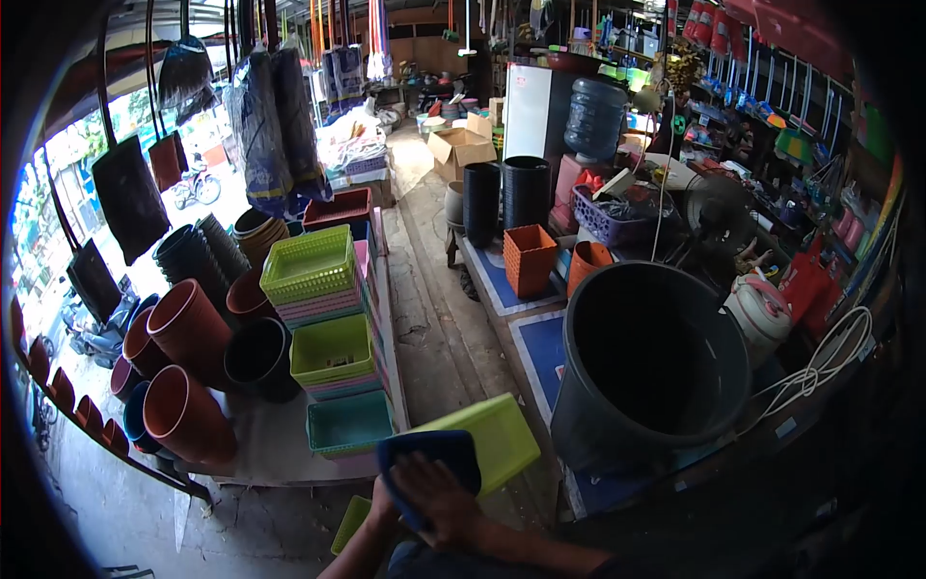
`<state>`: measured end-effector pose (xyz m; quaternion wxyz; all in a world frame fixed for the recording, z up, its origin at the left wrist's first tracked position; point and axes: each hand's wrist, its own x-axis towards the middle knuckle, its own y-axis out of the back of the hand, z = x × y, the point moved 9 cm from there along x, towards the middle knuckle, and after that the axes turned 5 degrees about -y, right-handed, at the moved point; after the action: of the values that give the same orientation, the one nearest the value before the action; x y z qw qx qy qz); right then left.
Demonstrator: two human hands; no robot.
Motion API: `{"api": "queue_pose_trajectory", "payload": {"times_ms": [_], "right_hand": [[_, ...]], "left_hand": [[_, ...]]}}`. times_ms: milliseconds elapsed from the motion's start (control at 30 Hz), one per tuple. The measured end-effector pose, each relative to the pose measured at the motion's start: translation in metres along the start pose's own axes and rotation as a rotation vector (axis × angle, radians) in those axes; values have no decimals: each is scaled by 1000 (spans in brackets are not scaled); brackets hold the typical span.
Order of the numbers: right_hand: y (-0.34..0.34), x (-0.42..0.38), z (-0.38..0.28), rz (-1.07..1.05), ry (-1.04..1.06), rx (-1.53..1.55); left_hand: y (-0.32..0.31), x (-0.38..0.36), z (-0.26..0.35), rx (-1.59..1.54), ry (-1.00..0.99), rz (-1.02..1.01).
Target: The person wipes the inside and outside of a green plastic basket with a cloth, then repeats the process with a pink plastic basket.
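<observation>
My right hand [439, 497] lies with fingers spread flat on a dark blue, round-cornered piece [463, 454] that looks like a cloth or a shallow tray. Close at its left edge is my left hand [384, 504], its fingers hidden behind the blue piece. Beyond and partly under this piece, a tilted yellow-green plastic basket [506, 439] juts out to the right. Lower left, another yellow-green basket [351, 523] shows beside my left forearm. A teal basket [349, 427] tops the nearest stack on the table, just ahead of my hands.
On the left table [270, 449] stand stacked green baskets [307, 262] and brown pots [188, 415]. A big dark bin [598, 405] rises close on my right, with orange pots [529, 261] behind it. The aisle [434, 328] runs ahead to a cardboard box [461, 150]. Wrapped goods hang overhead.
</observation>
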<state>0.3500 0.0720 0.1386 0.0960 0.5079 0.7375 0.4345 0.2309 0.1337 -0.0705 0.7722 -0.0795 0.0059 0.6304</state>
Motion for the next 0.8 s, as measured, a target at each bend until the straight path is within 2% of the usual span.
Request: {"api": "queue_pose_trajectory", "payload": {"times_ms": [33, 67, 100, 167, 200, 267, 367, 433, 467, 533, 667, 733, 800], "right_hand": [[0, -2, -1, -11, -5, 13], [-8, -6, -7, -118, 56, -60], [-16, -12, -12, -223, 121, -134], [-14, -17, 12, -158, 99, -130], [-6, -19, 27, -85, 80, -140], [15, -19, 58, -111, -75, -222], [38, -27, 109, -60, -164, -266], [55, -36, 148, 126, -252, -246], [53, -40, 162, 124, -254, -243], [57, -50, 190, 272, -362, -117], [34, -56, 180, 373, -374, -100], [15, -49, 142, 316, -348, -116], [7, -39, 88, 259, -238, 75]], "left_hand": [[-6, -7, -7, -433, 126, 74], [-17, -10, -3, -866, 249, 154], [-15, -8, 6, -865, 259, 168], [-16, 7, 47, -541, 36, -18], [-19, 7, 59, -541, 40, -11], [-26, -2, 80, -754, 100, 102], [-27, -9, 94, -773, 126, 107], [-26, -11, 92, -807, 146, 103], [-23, -13, 89, -806, 149, 105], [-18, -14, 80, -796, 162, 98], [-12, -17, 59, -773, 166, 149], [-18, -18, 49, -782, 197, 213], [-18, -15, 40, -739, 152, 257]]}}
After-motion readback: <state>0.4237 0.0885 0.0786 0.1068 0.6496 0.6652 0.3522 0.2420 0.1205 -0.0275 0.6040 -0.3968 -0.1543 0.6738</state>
